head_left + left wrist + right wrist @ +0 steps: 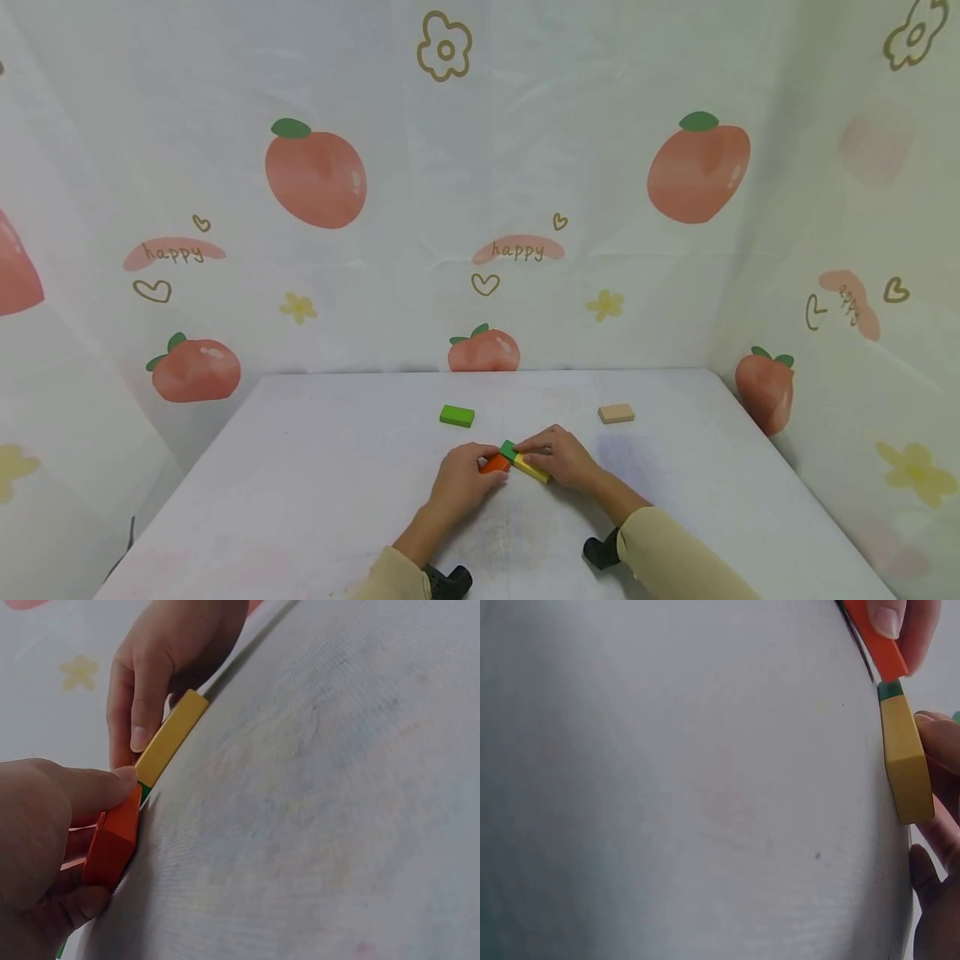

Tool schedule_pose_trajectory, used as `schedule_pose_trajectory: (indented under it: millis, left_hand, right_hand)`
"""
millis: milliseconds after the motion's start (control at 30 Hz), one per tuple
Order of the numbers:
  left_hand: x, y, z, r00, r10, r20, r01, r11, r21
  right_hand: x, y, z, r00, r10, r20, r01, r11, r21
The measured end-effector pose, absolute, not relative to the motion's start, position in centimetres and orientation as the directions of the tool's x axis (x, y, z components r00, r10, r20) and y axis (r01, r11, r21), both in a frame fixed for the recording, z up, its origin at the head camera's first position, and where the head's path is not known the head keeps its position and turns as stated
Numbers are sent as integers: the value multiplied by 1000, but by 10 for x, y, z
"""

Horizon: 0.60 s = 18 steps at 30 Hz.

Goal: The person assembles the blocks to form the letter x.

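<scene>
Right now the orange block [494, 464], left hand [457, 482] pinching it, sits beside the dark green block [508, 451] on the worktop [315, 483]; the right hand [566, 460] grips the yellow block [534, 471]. Looks like lining-up, calling next for gentle, even pressure.

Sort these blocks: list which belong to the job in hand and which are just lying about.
Apparently in the job:
orange block, held by the left hand
yellow block, touched by the right hand
dark green block, against the yellow block

Apparently just lying about:
light green block, untouched, farther back
beige block, untouched, back right
</scene>
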<state>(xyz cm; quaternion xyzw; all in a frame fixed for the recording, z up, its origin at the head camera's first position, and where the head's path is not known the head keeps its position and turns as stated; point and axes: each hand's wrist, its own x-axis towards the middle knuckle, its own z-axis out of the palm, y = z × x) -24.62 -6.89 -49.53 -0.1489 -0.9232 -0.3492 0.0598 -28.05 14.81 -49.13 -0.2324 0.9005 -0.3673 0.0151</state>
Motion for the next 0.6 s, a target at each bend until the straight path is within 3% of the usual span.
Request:
schedule_pose_trajectory:
  millis: [600]
  left_hand:
    - [-242,-57,-491,-949,210,235,307,788,534]
  right_hand:
    - [-279,147,-492,-890,-423,173,-422,615,-667]
